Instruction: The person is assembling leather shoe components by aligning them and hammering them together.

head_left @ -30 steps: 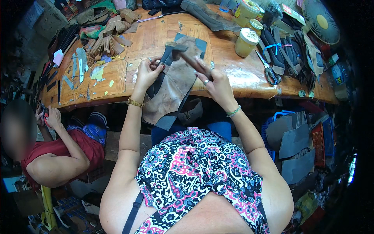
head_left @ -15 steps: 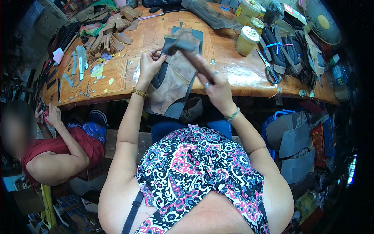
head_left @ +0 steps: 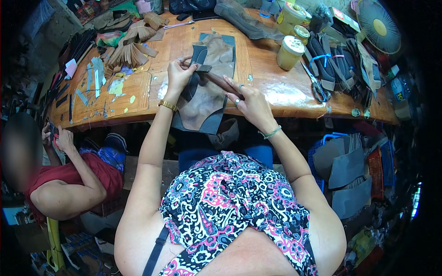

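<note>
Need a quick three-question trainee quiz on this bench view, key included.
1. Open question: Which hand holds the hammer over the layered sheets?

2. True or false: The white-lidded jar nearest the person stands to the left of the layered sheets.

3. Multiple choice: The fingers of the left hand are at:
A) the fan
B) the edge of the layered sheets
C) the blue basket

Key:
1. The right hand, with its grip on the handle.
2. False; the jar stands to their right.
3. B.
</note>
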{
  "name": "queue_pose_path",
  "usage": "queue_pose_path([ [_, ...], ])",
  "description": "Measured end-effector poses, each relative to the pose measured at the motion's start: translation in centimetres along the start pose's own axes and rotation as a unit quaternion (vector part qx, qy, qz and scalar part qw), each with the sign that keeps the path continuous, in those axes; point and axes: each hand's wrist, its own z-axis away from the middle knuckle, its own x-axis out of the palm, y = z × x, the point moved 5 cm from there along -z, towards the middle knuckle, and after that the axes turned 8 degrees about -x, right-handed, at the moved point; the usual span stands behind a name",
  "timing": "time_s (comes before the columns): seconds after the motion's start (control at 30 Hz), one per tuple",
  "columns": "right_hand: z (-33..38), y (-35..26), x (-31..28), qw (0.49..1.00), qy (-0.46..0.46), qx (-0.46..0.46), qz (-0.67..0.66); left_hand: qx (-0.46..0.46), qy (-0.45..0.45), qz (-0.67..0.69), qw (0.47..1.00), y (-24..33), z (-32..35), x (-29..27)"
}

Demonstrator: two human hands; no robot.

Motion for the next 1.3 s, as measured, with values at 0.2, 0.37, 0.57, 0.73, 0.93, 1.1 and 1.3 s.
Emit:
queue_pose_path([
  [0.2,1.2,0.1,1.1,0.987,0.135,-0.056,-0.066,-0.022,0.019,-0.024,0.999,-0.8,-1.7,0.9],
  [0.37,0.5,-1.2,-0.4,1.0,0.006,-0.018,0.007,0.01,0.049,-0.01,0.999,-0.7,-2.7,0.9],
  [0.57,1.4,-1.5,1.7,0.994,0.083,-0.033,-0.067,-0.015,0.081,-0.055,0.995,-0.6,-4.7,1.5],
  [0.73,0.5,-3.5,0.0,0.998,0.015,-0.031,-0.047,-0.002,0.104,-0.014,0.994,-2.7,-5.2,0.4],
  [0.93,1.4,-1.9,2.3,0.993,0.076,-0.081,-0.047,-0.043,0.036,0.101,0.993,-2.4,-5.8,1.0],
  [1.1,0.6,-5.2,-1.1,0.996,-0.022,-0.067,-0.062,-0.068,0.036,0.138,0.987,-2.3,-4.5,0.1],
  [1.3,1.8,-6.7,-5.4,0.911,0.25,-0.082,-0.316,-0.007,0.096,0.171,0.98,-2.6,-5.8,-0.2],
])
